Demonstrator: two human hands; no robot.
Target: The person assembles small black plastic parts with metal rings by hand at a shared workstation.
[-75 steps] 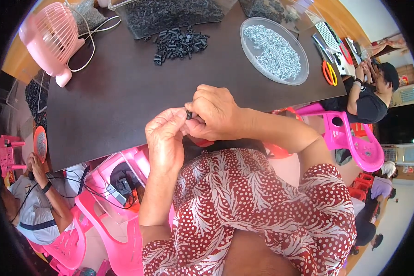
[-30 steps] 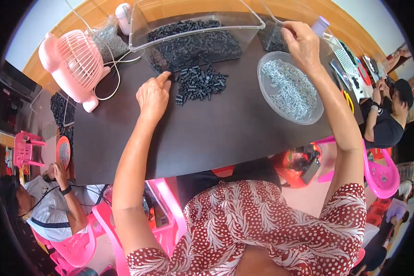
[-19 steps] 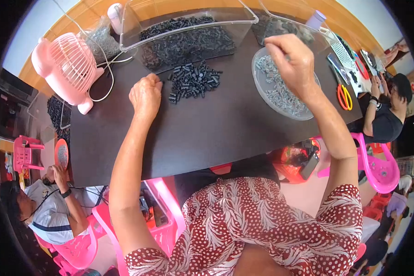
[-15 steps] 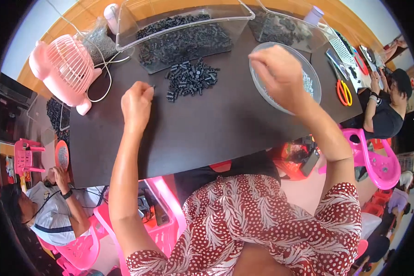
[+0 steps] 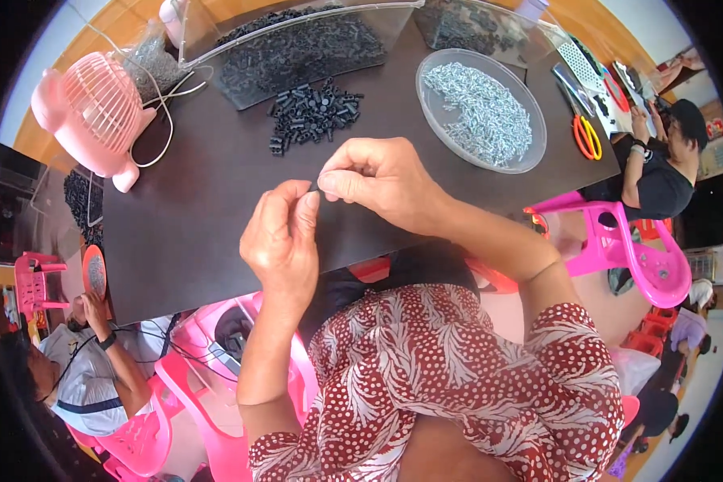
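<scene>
Over the near middle of the table, my two hands meet fingertip to fingertip. My left hand is closed, pinching a small black plastic part between thumb and forefinger. My right hand is closed too, thumb against forefinger at that part; whatever it grips is hidden. A loose pile of black plastic parts lies beyond my hands. To its right stands a round clear tub of small silver screws.
Clear bins of black parts line the back. A pink fan with a white cord stands left. Yellow-and-orange-handled scissors lie at the right edge. One person sits left, another right, near a pink chair.
My right hand has come from above the tub to my left hand. My left hand has moved nearer and to the right, away from the pile. The whole view has shifted slightly.
</scene>
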